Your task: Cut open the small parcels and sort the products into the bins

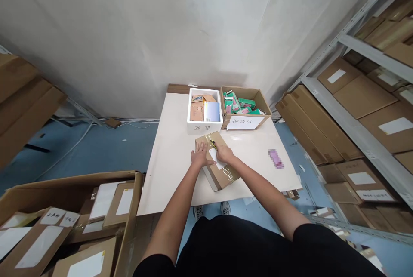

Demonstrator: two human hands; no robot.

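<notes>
A taped cardboard box with a white label lies at an angle near the front middle of the table. My left hand is open, pressed on the box's top with fingers spread. Closed around a yellow-and-black box cutter, my right hand is over the same box by the clear tape. The cutter's tip is too small to make out.
On the white table, a white foam box of packages stands beside a cardboard bin of green cartons. A pixelated purple item lies right. An open carton of parcels stands left; a loaded metal shelf rises right.
</notes>
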